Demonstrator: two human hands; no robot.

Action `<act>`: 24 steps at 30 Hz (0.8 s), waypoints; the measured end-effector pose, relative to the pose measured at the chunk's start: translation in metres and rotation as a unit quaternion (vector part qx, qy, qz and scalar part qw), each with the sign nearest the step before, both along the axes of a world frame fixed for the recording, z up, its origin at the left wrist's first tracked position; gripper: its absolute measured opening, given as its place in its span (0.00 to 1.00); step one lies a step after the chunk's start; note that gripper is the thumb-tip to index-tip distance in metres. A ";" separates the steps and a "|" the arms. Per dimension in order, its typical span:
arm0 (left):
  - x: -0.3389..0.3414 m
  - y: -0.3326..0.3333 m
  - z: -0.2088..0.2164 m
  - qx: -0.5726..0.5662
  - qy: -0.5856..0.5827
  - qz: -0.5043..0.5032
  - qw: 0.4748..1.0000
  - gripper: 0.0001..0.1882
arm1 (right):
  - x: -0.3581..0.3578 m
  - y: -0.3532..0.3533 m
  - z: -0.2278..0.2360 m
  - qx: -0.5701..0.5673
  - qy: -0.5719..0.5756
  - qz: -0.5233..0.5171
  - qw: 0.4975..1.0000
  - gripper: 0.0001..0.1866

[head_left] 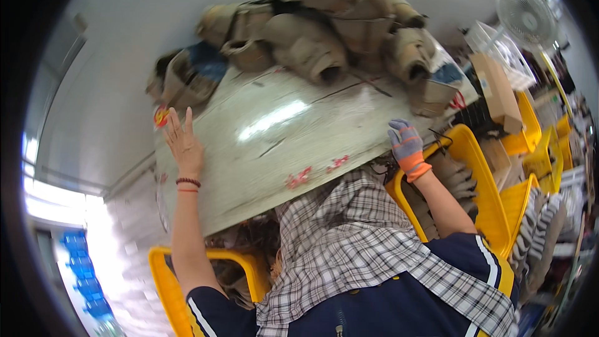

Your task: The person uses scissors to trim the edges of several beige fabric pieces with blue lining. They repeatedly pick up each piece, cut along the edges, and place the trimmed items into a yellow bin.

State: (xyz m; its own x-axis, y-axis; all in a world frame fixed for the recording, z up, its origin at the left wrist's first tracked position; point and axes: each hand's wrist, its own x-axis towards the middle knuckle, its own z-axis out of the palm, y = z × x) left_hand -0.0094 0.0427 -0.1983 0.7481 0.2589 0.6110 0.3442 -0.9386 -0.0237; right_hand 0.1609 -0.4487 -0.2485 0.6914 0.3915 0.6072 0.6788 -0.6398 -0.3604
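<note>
Tan boots (pixel 312 31) are heaped at the far end of the pale desk (pixel 274 143). Left hand (pixel 183 140) lies flat and open on its surface, holding nothing. Right hand (pixel 407 146), in a grey-and-orange glove, rests at the desk's edge beside a yellow crate (pixel 477 168), fingers loosely open, also empty.

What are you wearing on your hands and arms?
The right hand is inside a greyish knitted work glove with a bright orange cuff. The left hand has no glove, but its wrist carries two thin bracelets: one of dark beads and one red-orange string. Both arms are uncovered up to short navy sleeves trimmed with a white stripe.
</note>
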 end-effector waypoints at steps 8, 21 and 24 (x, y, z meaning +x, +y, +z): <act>0.090 0.048 0.034 0.174 0.317 0.132 0.923 0.11 | 0.073 -0.128 0.029 0.237 -0.031 -0.252 0.938 0.07; -0.032 -0.090 0.069 0.091 0.251 -0.235 0.935 0.04 | 0.301 -0.246 -0.085 -0.214 0.164 -0.290 0.918 0.17; -0.073 -0.117 0.074 0.051 0.256 -0.254 0.931 0.06 | 0.295 -0.228 -0.076 -0.217 0.208 -0.265 0.916 0.18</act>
State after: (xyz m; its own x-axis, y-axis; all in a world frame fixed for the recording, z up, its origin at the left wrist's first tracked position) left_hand -0.0828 -0.0743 -0.1240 0.9583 -0.2473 0.1431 -0.2242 -0.9613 -0.1604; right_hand 0.4563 -0.6770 -0.3244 0.9906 0.0757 0.1141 0.0927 -0.9841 -0.1518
